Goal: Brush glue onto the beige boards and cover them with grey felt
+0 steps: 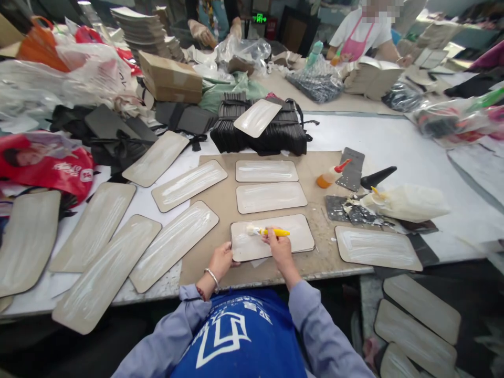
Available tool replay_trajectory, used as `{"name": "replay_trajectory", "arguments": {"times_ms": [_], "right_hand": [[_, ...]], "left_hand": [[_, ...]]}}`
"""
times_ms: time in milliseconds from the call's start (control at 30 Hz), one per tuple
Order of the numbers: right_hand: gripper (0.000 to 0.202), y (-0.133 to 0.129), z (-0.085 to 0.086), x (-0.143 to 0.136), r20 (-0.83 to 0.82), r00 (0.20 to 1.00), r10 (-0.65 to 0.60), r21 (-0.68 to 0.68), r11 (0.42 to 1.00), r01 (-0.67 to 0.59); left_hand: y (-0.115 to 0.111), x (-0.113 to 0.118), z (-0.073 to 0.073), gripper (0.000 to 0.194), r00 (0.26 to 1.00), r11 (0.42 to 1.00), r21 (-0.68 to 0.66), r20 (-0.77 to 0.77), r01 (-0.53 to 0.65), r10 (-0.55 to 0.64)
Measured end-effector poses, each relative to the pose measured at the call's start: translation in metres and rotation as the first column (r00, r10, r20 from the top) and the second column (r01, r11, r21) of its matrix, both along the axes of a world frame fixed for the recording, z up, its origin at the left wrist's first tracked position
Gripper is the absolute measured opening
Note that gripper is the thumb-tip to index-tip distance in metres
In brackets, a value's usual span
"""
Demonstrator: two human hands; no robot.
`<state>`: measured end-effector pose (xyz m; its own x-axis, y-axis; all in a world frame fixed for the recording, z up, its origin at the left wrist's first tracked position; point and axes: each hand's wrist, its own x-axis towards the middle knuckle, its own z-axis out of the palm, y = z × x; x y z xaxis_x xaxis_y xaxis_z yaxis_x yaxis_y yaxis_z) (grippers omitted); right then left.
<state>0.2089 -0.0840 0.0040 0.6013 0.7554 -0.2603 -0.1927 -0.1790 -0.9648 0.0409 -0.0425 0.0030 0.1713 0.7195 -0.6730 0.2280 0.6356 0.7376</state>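
Observation:
A beige rounded-corner panel (293,239) lies flat near the front edge of the table. My left hand (221,261) pinches its left end, thumb on top. In my right hand (279,245) is a yellow-handled brush (280,232), its pale bristles touching the panel's upper face left of centre. Just beyond lie two similar panels with whitish streaks, the nearer one (271,197) and the farther one (266,171). To the right, a white glue-like bag (413,202) with a yellow tip rests beside a smeared dark board (338,209).
Streaked panels (175,247) spread over the left side, with another panel (378,248) at right. A bottle with a red nozzle (326,179) stands beyond. Bundled black pieces (260,131) and a cardboard box (171,79) sit farther back. Two people work across the table.

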Motion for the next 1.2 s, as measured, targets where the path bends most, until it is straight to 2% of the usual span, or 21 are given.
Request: {"name": "replay_trajectory", "arguments": {"times_ms": [67,133,200,267,367,433,500,567,633,767,867,933,967,1067,1200], "right_hand": [[0.045,-0.008,-0.003,0.028,0.208,0.974,-0.094,-0.05,0.993,0.106],[0.044,-0.024,-0.002,0.057,0.408,0.896,-0.174,-0.075,0.972,0.222],[0.045,-0.041,0.003,0.071,0.499,0.842,-0.205,-0.079,0.957,0.28],[0.047,-0.054,0.006,0.061,0.452,0.874,-0.178,-0.089,0.966,0.242],[0.052,-0.064,0.004,0.027,0.223,0.975,-0.013,-0.095,0.995,0.035],[0.054,-0.07,-0.002,0.016,0.148,0.988,0.039,-0.102,0.994,-0.024],[0.058,-0.079,-0.007,0.026,0.223,0.974,-0.039,-0.152,0.986,0.075],[0.06,-0.093,-0.008,0.05,0.384,0.913,-0.137,-0.197,0.954,0.226],[0.06,-0.104,-0.003,0.075,0.516,0.838,-0.178,-0.205,0.924,0.322],[0.052,-0.102,0.007,0.099,0.615,0.764,-0.196,-0.15,0.922,0.357],[0.046,-0.082,0.005,0.095,0.785,0.602,-0.146,-0.057,0.951,0.304],[0.043,-0.071,0.001,0.085,0.86,0.505,-0.072,-0.03,0.981,0.191],[0.04,-0.068,0.0,0.077,0.869,0.494,-0.03,-0.03,0.993,0.112],[0.03,-0.066,0.006,0.051,0.825,0.56,0.079,-0.036,0.996,-0.087],[0.025,-0.068,0.028,0.023,0.76,0.635,0.141,-0.048,0.986,-0.162]], "left_hand": [[0.0,0.0,-0.003,0.033,1.0,1.0,-0.007,-0.01,-0.011,0.011],[0.0,0.001,-0.002,0.033,1.0,1.0,-0.009,-0.008,-0.01,0.01],[0.0,0.001,0.0,0.034,1.0,1.0,-0.01,-0.013,-0.002,0.002],[0.0,0.001,0.003,0.034,1.0,1.0,-0.019,-0.026,0.003,-0.004],[0.0,0.001,0.004,0.033,0.999,0.999,-0.031,-0.045,0.008,-0.01],[0.0,0.0,0.003,0.032,0.999,0.999,-0.031,-0.041,0.011,-0.012],[0.0,0.0,0.0,0.031,1.0,0.999,-0.035,-0.026,0.007,-0.008],[0.0,-0.001,-0.002,0.032,1.0,0.999,-0.043,-0.017,0.002,-0.002],[0.001,-0.001,-0.004,0.032,1.0,0.999,-0.043,-0.013,0.0,-0.001],[0.001,-0.001,-0.002,0.034,1.0,0.999,-0.041,-0.002,0.007,-0.007],[0.0,-0.001,0.001,0.033,1.0,0.999,-0.047,-0.006,0.016,-0.016],[0.0,-0.001,0.002,0.032,1.0,0.999,-0.045,-0.004,0.018,-0.018],[0.0,-0.001,0.002,0.031,1.0,0.999,-0.046,-0.004,0.014,-0.015],[0.0,-0.001,-0.001,0.032,1.0,0.999,-0.046,-0.006,0.007,-0.007],[-0.003,-0.004,-0.002,0.031,0.997,0.995,0.057,-0.014,0.082,-0.082]]}}
